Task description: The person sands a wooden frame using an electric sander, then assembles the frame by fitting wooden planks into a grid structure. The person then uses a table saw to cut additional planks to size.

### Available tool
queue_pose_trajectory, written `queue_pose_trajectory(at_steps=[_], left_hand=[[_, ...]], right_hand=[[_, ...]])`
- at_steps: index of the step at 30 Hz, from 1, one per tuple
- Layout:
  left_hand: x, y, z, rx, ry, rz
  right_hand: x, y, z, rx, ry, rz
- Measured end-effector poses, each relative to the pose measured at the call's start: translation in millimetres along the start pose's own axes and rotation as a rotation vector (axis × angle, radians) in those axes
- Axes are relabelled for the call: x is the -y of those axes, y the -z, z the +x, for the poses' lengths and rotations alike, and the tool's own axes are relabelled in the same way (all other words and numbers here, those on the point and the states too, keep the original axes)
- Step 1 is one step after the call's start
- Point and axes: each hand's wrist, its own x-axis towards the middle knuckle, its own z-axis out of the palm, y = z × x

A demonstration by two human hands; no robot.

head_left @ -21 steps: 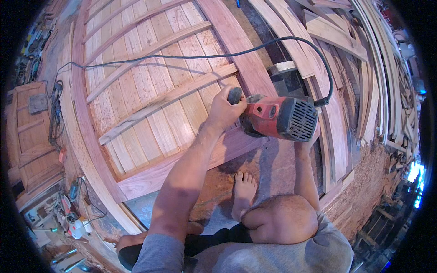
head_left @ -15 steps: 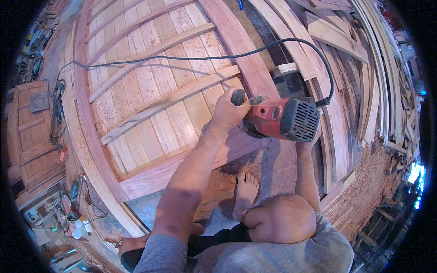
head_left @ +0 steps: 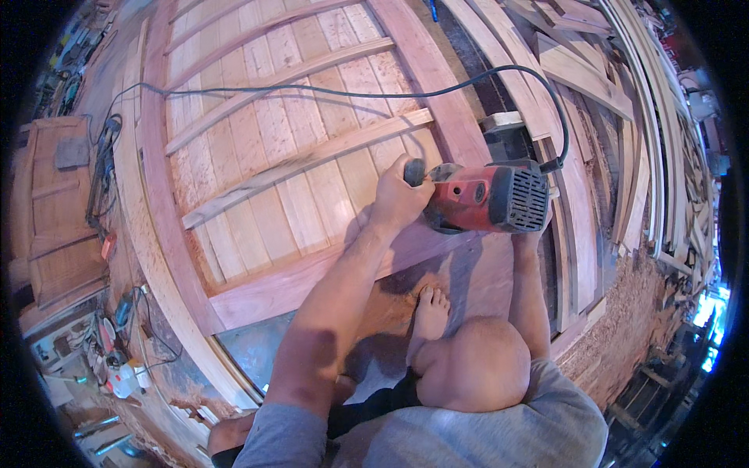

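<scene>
A red and black corded router is in both my hands over the near right corner of a slatted wooden door panel. My left hand is closed around the black knob handle on the router's left side. On the far side of the red body, my right hand grips the router; most of its fingers are hidden behind the vented motor cap. The tool's base shows only partly, and its cutting end is out of sight. Wood dust and shavings lie on the door's slats and frame.
A dark power cord loops from the router across the door. Long boards and stacked offcuts lie to the right. Another panelled door and scattered tools are at left. My bare foot rests near the door's edge.
The view has shifted a little, moving the door rightward in the picture. Relative to the door, the router appears slightly farther left. Both hands keep their hold.
</scene>
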Motion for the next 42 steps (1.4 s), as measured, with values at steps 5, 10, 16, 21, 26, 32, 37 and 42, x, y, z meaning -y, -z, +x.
queue_pose_trajectory(at_steps=[5, 10, 16, 21, 26, 32, 37, 42], left_hand=[[9, 24, -14, -0.028, -0.011, 0.022], [16, 45, -29, -0.06, 0.008, -0.046], [16, 70, -46, -0.073, 0.019, -0.005], [14, 93, -63, -0.074, 0.049, 0.013], [15, 114, -76, -0.076, 0.111, 0.004], [20, 144, -96, -0.107, 0.119, -0.044], [25, 172, -113, -0.11, 0.107, 0.011], [34, 199, -129, -0.143, 0.131, -0.055]], right_hand=[[-3, -18, -17, 0.012, 0.076, -0.041], [4, -36, -36, 0.067, 0.049, -0.044], [-2, -42, -46, 0.118, 0.401, -0.381], [-11, -51, -56, 0.188, 0.323, -0.333], [-2, -72, -80, 0.186, 0.167, -0.161], [7, -99, -110, 0.199, 0.079, -0.072], [2, -113, -130, 0.276, -0.057, -0.061], [10, -133, -153, 0.261, 0.13, -0.28]])
